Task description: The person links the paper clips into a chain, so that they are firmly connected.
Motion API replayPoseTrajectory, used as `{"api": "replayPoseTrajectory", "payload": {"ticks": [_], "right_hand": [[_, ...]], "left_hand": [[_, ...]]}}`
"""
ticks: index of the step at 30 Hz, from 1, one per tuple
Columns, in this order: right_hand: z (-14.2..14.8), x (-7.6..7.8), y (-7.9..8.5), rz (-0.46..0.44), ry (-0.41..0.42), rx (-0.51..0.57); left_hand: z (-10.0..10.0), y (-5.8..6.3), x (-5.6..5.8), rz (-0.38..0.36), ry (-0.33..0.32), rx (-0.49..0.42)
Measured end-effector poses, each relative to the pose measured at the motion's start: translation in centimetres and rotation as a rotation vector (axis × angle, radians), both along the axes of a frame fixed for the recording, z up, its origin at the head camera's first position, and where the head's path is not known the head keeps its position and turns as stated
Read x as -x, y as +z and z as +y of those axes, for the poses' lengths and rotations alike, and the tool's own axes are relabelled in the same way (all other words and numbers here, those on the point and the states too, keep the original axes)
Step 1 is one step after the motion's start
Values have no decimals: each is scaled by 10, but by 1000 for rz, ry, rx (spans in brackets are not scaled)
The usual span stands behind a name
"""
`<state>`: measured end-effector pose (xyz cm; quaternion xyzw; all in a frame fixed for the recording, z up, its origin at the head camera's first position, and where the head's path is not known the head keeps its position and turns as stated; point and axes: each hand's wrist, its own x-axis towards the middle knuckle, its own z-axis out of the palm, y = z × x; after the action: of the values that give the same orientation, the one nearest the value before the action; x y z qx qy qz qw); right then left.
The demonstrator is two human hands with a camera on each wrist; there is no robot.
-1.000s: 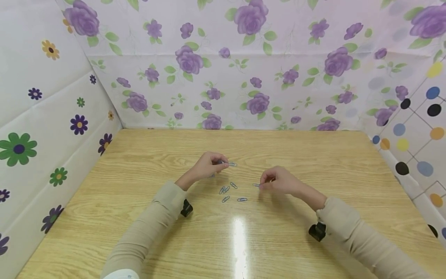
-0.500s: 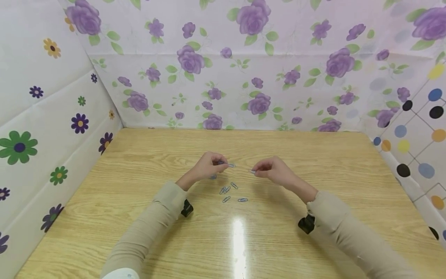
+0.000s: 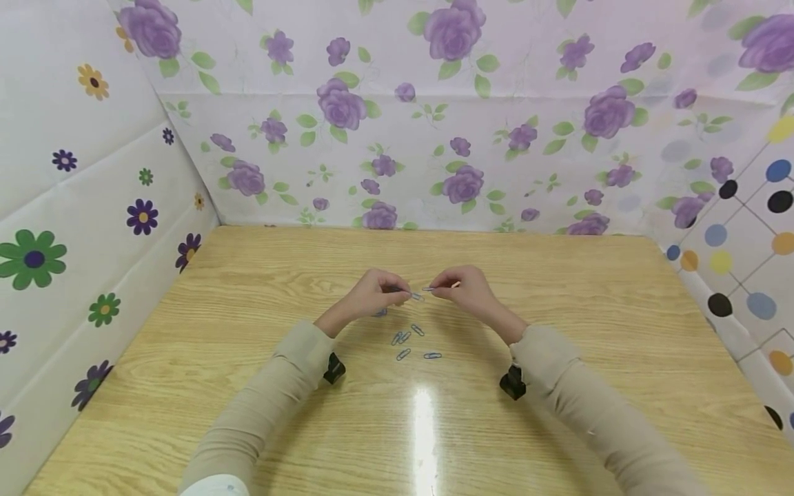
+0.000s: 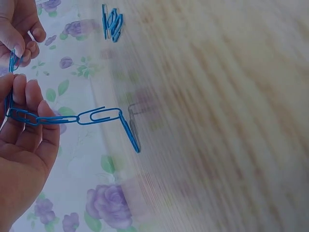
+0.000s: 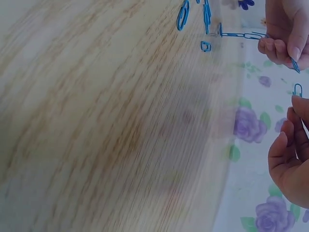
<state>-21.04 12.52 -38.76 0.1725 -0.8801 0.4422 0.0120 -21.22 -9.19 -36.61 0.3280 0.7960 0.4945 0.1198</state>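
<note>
In the head view my left hand (image 3: 372,295) pinches the end paper clip (image 3: 418,297) of a blue chain between thumb and fingers. The left wrist view shows this paper clip chain (image 4: 99,116) running across the curled fingers, its far end hanging down by the table. My right hand (image 3: 466,289) pinches a single blue paper clip (image 5: 298,89), whose rounded end sticks out past the fingertips. The two hands face each other above the table, and the clips they hold are close together, tip toward tip.
Several loose blue paper clips (image 3: 404,337) lie on the wooden table (image 3: 558,289) in front of the hands, one of them (image 3: 432,356) nearer me. A flowered cloth wall (image 3: 397,138) stands behind the table, with patterned cloth at both sides.
My right hand has moved left and away from me with its paper clip, up to my left hand. The left hand stays almost in place, its clip tilting slightly downward.
</note>
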Motion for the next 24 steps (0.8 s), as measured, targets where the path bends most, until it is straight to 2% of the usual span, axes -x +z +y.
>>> {"api": "replayPoseTrajectory", "payload": {"ticks": [11, 24], "right_hand": [[-13, 1, -1, -11, 36, 10], [-9, 0, -2, 7, 93, 5]], "left_hand": [[1, -3, 3, -38, -24, -11], [0, -2, 0, -63, 15, -17]]}}
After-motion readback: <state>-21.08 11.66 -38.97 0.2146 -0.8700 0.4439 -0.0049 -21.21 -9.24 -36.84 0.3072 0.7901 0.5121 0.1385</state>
